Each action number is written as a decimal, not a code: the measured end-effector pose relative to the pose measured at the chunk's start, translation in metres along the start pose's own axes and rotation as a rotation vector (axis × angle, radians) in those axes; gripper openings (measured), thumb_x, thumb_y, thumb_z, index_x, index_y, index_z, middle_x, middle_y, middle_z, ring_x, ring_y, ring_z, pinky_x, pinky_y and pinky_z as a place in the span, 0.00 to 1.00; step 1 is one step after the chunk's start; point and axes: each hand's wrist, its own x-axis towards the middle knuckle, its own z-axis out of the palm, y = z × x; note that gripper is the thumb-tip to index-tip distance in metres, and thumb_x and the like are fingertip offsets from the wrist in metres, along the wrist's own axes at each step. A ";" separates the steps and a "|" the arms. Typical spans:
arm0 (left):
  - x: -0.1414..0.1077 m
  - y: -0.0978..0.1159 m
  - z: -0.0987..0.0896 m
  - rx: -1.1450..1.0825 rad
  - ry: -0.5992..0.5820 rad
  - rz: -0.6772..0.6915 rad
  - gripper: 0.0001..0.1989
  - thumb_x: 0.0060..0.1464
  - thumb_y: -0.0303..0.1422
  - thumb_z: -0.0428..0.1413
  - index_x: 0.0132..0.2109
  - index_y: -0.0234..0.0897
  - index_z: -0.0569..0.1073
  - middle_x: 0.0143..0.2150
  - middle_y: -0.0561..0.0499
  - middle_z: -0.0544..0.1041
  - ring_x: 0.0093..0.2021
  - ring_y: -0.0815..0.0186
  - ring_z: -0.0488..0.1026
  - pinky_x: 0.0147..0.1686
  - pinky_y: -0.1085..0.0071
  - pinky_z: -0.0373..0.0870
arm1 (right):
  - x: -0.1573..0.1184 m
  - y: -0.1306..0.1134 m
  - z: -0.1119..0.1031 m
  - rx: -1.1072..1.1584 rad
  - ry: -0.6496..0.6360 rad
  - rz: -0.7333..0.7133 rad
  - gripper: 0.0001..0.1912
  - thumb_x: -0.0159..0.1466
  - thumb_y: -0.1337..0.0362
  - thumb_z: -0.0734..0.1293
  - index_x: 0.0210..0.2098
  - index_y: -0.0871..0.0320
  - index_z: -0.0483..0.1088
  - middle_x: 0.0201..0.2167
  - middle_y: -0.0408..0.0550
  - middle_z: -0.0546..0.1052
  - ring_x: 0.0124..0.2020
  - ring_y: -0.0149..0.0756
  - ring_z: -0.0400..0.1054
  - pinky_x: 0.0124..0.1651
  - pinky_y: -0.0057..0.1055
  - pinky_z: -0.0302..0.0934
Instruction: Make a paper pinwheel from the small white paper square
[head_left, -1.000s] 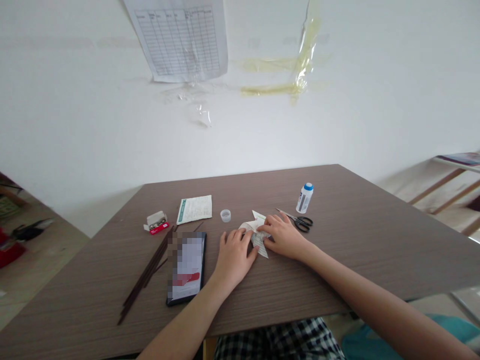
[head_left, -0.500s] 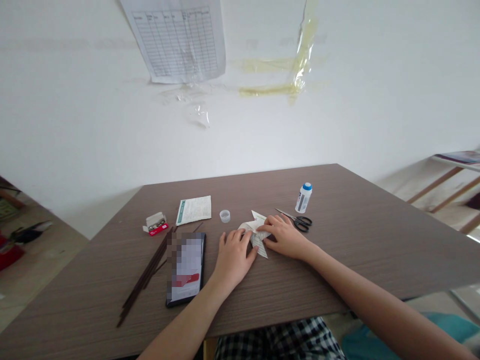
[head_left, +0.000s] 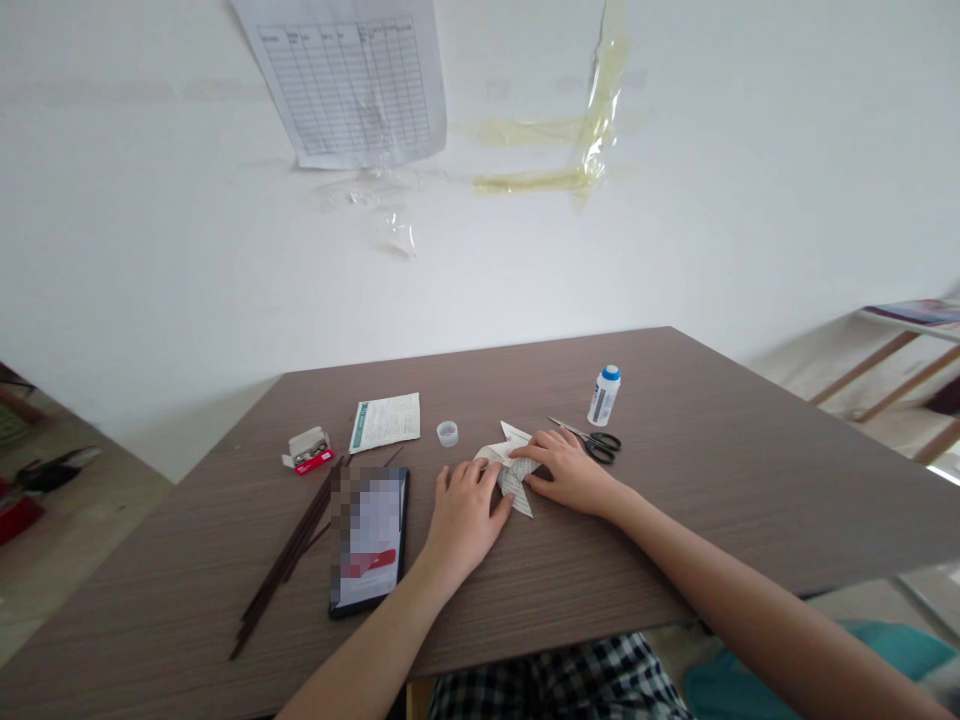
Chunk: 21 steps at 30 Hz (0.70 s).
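Note:
A paper pinwheel (head_left: 516,487) of printed white paper, with pointed blades, lies on the table between my hands. My left hand (head_left: 466,508) is at its left side, index finger and thumb on the paper, the other fingers resting on the table. From the right, my right hand (head_left: 568,470) holds the blades down with its fingertips and thumb. Its centre is partly covered by my fingers. Just beyond my right hand lie black-handled scissors (head_left: 600,446), blades pointing to the far left. A small clear plastic cup (head_left: 447,433) stands beyond my left hand.
A white glue bottle (head_left: 604,396) with a blue cap stands behind the scissors. On the left are a phone (head_left: 373,545), several dark thin sticks (head_left: 289,560), an open red-and-white box (head_left: 309,452) of small metal pieces and a printed packet (head_left: 386,421). A white wall (head_left: 187,250) rises behind the table.
The view has shifted very slightly, so everything sits a little further left. Both hands keep the same hold on the paper pinwheel.

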 end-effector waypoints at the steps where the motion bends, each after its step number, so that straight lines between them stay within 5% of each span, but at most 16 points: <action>1: 0.000 0.000 0.000 -0.001 -0.003 -0.002 0.19 0.76 0.34 0.63 0.69 0.42 0.82 0.72 0.38 0.84 0.73 0.41 0.79 0.78 0.31 0.69 | 0.000 -0.001 -0.001 0.001 -0.008 0.002 0.23 0.70 0.63 0.77 0.63 0.40 0.86 0.56 0.51 0.86 0.64 0.61 0.81 0.82 0.74 0.58; 21: 0.000 0.000 0.001 0.009 -0.006 -0.002 0.19 0.76 0.35 0.62 0.69 0.43 0.81 0.72 0.38 0.83 0.73 0.42 0.78 0.78 0.33 0.68 | 0.002 -0.004 -0.007 -0.018 -0.059 0.008 0.16 0.75 0.62 0.74 0.58 0.42 0.89 0.55 0.53 0.86 0.63 0.59 0.81 0.82 0.74 0.58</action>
